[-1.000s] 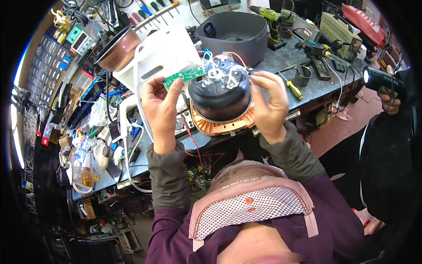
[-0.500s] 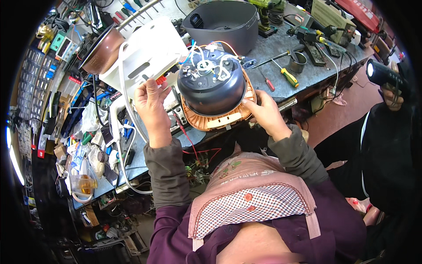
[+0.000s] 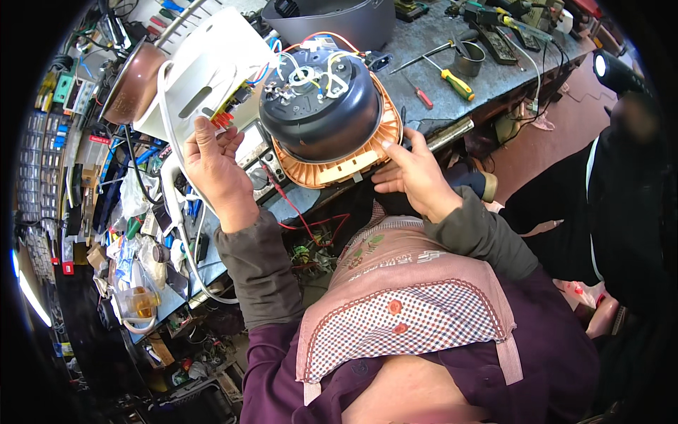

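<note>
My left hand (image 3: pixel 215 166) pinches a circuit board (image 3: pixel 236 95) with red and yellow parts, held nearly edge-on left of an upturned dark metal pot housing (image 3: pixel 318 131). Coloured wires, a white ring and small fittings sit on the housing's top, and wires run toward the board. The housing rests in an orange plastic base (image 3: pixel 385 134) at the bench's front edge. My right hand (image 3: pixel 413 169) grips that base's right front rim with the thumb, its other fingers partly below the edge. A meter (image 3: pixel 258 159) with a red lead lies behind my left hand.
A white panel (image 3: pixel 205 63), copper-coloured bowl (image 3: pixel 131 81) and dark grey casing (image 3: pixel 332 18) stand behind. Screwdrivers (image 3: pixel 455 81) and a metal cup (image 3: pixel 470 60) lie right. Clutter (image 3: pixel 145 261) fills the left. Someone in black (image 3: pixel 614 212) holds a lit torch (image 3: pixel 618 71) at far right.
My right hand has moved from the housing's top down to the base's front rim. The board has tilted from green face up to edge-on. The housing and bench appear further up and left in view.
</note>
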Demonstrator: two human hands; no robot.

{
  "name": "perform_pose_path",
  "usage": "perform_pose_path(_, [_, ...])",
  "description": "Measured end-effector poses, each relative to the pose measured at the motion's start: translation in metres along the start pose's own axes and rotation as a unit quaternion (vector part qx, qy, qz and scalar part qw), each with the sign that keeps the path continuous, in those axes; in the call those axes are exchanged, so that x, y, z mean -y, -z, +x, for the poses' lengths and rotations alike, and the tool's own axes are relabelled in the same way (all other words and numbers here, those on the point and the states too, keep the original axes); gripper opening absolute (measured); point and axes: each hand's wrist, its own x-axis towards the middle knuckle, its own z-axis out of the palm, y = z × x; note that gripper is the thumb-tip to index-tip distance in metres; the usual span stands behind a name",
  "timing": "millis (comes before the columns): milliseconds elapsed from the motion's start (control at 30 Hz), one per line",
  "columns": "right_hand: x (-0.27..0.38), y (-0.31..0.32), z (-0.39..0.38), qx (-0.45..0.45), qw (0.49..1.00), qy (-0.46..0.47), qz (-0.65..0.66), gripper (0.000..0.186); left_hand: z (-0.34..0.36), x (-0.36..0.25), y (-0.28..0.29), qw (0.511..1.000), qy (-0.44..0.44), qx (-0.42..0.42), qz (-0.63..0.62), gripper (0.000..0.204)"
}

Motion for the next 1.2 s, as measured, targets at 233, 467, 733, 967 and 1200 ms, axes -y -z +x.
perform_pose_path(233, [0.028, 0.015, 0.021, -0.039, 0.994, 0.040, -0.090, 0.071, -0.019, -0.003, -0.001, 0.999, 0.028, -0.017, 0.022, 0.037])
perform_pose_path(467, [0.068, 0.046, 0.099, -0.104, 0.974, 0.150, -0.131, 0.046, -0.035, -0.005, -0.010, 0.998, 0.035, -0.020, 0.048, 0.038])
perform_pose_path(733, [0.094, 0.059, 0.207, -0.050, 0.984, 0.168, 0.030, 0.020, -0.065, 0.016, 0.004, 0.977, 0.208, -0.028, -0.037, 0.053])
perform_pose_path(967, [0.112, 0.056, 0.217, -0.018, 0.992, 0.121, -0.016, 0.031, -0.064, 0.013, 0.018, 0.923, 0.341, 0.020, -0.176, 0.059])
perform_pose_path(1200, [0.045, 0.046, 0.132, -0.110, 0.920, 0.356, -0.121, 0.049, -0.056, 0.026, 0.034, 0.903, 0.368, 0.038, -0.221, 0.060])
